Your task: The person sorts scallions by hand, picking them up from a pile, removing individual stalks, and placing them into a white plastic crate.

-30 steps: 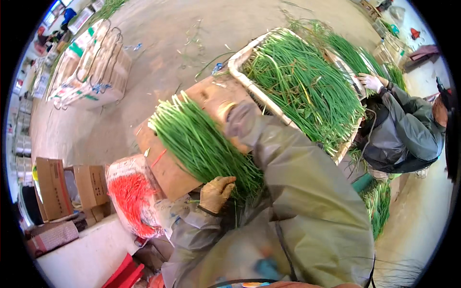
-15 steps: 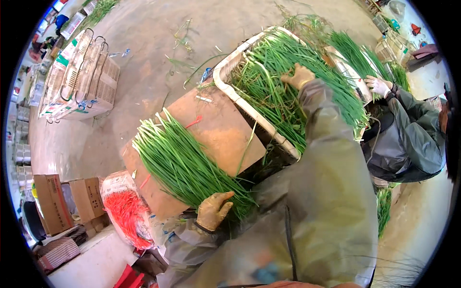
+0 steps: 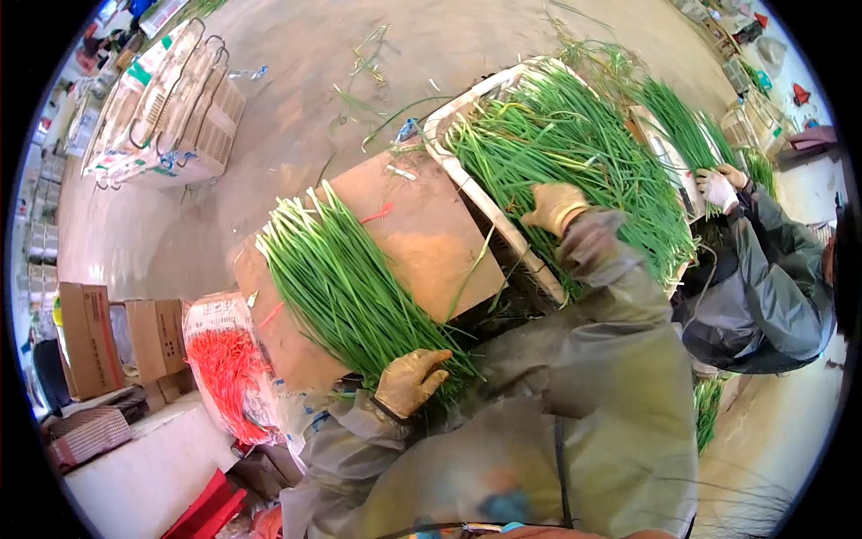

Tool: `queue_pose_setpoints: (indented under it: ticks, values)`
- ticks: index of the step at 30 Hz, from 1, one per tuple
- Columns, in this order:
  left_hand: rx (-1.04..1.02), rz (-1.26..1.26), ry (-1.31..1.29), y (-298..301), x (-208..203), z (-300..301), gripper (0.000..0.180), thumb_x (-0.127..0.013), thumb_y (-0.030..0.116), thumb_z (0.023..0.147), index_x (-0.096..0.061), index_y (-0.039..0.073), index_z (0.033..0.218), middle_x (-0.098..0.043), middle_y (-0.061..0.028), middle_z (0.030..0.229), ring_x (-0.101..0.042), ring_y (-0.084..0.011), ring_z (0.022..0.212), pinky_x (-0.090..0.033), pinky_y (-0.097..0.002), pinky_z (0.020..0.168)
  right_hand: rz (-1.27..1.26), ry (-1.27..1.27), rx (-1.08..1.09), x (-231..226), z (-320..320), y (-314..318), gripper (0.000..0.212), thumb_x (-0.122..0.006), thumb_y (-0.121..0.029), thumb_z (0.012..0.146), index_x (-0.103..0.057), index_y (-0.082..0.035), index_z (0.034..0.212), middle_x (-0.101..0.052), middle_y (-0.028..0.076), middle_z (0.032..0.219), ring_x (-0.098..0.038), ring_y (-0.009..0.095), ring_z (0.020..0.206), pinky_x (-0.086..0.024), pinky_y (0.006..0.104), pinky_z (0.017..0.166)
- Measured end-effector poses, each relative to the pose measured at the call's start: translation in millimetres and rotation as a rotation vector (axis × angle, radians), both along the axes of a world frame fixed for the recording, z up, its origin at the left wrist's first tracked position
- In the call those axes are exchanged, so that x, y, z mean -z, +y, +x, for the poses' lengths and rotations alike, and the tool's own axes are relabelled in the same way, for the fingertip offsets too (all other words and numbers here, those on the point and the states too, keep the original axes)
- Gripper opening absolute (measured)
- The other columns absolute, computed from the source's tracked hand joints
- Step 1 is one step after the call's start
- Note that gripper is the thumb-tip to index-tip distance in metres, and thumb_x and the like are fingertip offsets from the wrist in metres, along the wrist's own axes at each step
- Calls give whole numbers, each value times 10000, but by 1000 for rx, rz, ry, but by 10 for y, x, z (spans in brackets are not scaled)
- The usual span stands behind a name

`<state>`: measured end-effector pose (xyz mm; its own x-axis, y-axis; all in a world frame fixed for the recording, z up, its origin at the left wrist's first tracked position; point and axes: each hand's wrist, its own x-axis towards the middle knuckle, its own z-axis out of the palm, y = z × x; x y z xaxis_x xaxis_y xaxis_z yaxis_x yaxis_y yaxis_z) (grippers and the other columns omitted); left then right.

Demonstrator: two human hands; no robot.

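A thick bunch of green chives point(image 3: 350, 287) lies slantwise on a brown board point(image 3: 431, 234), its pale ends pointing away to the left. My gloved left hand point(image 3: 410, 382) rests at the bunch's near, leafy end, thumb and fingers apart. To the right, a cream basket point(image 3: 480, 198) is heaped with loose chives point(image 3: 575, 135). My gloved right hand point(image 3: 554, 208) is over the near left part of that heap, fingers pointing left and parted, with no stalks visible in its grasp.
Red ties point(image 3: 229, 373) lie on a sack left of the board. Beyond stand stacked crates point(image 3: 166, 112) and cardboard boxes point(image 3: 90, 341). At right, a co-worker's gloved hands point(image 3: 718, 190) touch more chives point(image 3: 673, 112). Stray stalks litter the floor.
My right hand has drawn back toward me and slightly left over the heaped basket. My left hand stays at the bunch. The co-worker's second hand has come into view, and the whole view has shifted slightly.
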<state>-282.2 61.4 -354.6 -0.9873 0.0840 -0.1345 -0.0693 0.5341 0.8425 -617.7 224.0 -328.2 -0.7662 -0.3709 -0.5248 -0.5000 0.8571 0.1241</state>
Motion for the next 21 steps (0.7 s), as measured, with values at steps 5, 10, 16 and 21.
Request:
queue_pose_setpoints:
  ticks: [5, 10, 16, 21]
  values:
    - [-35, -10, 40, 2, -60, 6, 297, -601, 168, 795, -578, 62, 1071, -597, -125, 915, -582, -296, 785, -466, -365, 700, -782, 8, -14, -386, -255, -639, 408, -590, -410, 789, -605, -73, 1020, -617, 166, 968, -584, 330, 922, -465, 376, 793]
    - [-22, -9, -8, -17, -72, -2, 312, -605, 177, 790, -573, 77, 1083, -591, -124, 895, -575, -295, 784, -462, -376, 700, -273, 115, 124, 403, -703, -1129, 578, -646, -445, 731, -568, 1, 1090, -573, 230, 1078, -558, 340, 1010, -453, 381, 852]
    - [-77, 13, 28, -82, 13, 70, 326, -599, 183, 792, -562, 88, 1102, -581, -121, 866, -568, -298, 787, -457, -382, 698, -23, 84, 94, 661, -654, -1290, 580, -634, -328, 754, -458, -23, 1216, -578, 213, 1085, -572, 317, 1006, -458, 359, 848]
    - [-47, 4, 26, -64, -59, 67, 318, -598, 178, 792, -567, 81, 1093, -584, -123, 875, -572, -299, 797, -459, -377, 696, 68, 234, 112, 1142, -739, -1158, 667, -645, -272, 748, -352, -45, 1303, -577, 204, 1093, -577, 310, 1000, -459, 356, 844]
